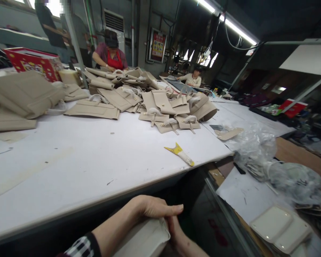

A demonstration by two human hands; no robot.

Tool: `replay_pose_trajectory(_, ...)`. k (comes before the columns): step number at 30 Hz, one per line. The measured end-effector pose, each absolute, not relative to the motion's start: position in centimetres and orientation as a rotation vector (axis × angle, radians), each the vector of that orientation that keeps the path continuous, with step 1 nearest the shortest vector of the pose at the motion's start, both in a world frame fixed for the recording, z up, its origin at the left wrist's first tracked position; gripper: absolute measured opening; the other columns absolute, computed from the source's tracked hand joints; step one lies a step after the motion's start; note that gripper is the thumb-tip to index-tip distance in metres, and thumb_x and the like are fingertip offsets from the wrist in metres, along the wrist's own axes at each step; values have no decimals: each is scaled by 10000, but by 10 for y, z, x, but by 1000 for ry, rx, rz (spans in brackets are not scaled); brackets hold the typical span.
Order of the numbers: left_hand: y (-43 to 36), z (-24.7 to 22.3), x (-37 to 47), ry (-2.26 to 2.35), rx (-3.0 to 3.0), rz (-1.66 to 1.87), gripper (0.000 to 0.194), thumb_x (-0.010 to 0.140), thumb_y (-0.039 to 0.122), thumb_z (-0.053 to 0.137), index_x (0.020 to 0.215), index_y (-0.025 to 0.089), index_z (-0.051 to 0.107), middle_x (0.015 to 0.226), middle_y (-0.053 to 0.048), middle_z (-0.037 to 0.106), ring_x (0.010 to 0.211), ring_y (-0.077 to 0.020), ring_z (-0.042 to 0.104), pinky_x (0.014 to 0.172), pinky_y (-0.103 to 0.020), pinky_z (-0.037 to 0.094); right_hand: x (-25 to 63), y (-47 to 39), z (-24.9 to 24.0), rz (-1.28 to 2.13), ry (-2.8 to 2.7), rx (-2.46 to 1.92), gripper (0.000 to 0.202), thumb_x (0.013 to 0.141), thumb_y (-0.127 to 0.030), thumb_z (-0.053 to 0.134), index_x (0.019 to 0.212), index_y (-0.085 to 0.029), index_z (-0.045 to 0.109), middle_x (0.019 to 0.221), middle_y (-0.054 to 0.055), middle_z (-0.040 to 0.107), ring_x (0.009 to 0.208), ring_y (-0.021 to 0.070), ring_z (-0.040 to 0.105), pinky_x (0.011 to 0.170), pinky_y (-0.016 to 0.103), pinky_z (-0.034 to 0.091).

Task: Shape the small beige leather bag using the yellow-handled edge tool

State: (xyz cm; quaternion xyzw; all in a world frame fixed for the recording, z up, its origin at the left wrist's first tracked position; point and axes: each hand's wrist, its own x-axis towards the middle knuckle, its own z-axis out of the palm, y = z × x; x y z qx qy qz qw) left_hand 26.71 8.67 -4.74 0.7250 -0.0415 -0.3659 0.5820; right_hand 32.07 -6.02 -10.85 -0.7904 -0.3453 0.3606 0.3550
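A pale grey-beige folded piece [146, 240], like part of a leather bag, is held low in front of me, below the table edge. My left hand [153, 207] reaches over its top and closes around the far end, thumb stretched out to the right. Against the right end is my right hand [176, 230], its fingers mostly hidden behind the piece and my left hand. On the table ahead lies a yellow-and-white tool with a forked end [179, 153], touched by neither hand.
Beige bag pieces [93, 109] with wrapped handles are heaped across the white table [82, 160]. Right stand clear plastic wrapping [294, 178] and pale rounded panels [280, 228]. A red box [32, 64] sits back left. One co-worker [111, 53] works behind the heap, another [194, 78] farther right.
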Motion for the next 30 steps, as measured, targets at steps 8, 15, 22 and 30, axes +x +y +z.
replay_pose_trajectory(8,88,-48,274,-105,1711,-912,786,817,840,282,902,237,779,891,-53,747,916,-245,659,959,-374,460,482,-9,-48,10,-1037,-2371,415,920,-453,508,1213,-160,529,1312,176,510,1273,315,407,1077,455,317)
replay_pose_trajectory(15,86,-59,272,-56,1625,-891,745,751,856,429,958,200,715,876,-56,719,927,-245,645,925,-381,473,519,28,-45,295,-1335,-2557,231,910,-309,598,1074,-146,597,1198,110,577,1109,268,547,977,495,430)
replay_pose_trajectory(22,87,-71,274,-87,1510,-961,714,411,449,929,1004,218,606,887,-1,697,914,-248,659,832,-361,523,466,-71,5,893,-1371,-2308,239,959,-300,364,1112,-174,497,887,52,670,698,162,655,596,263,539)
replay_pose_trajectory(30,87,-69,274,-115,1471,-997,744,439,398,916,1070,211,570,944,-14,689,972,-265,656,912,-398,508,367,-154,-24,1722,-865,-1942,256,921,-421,499,948,-176,568,603,-33,562,386,67,480,319,125,371)
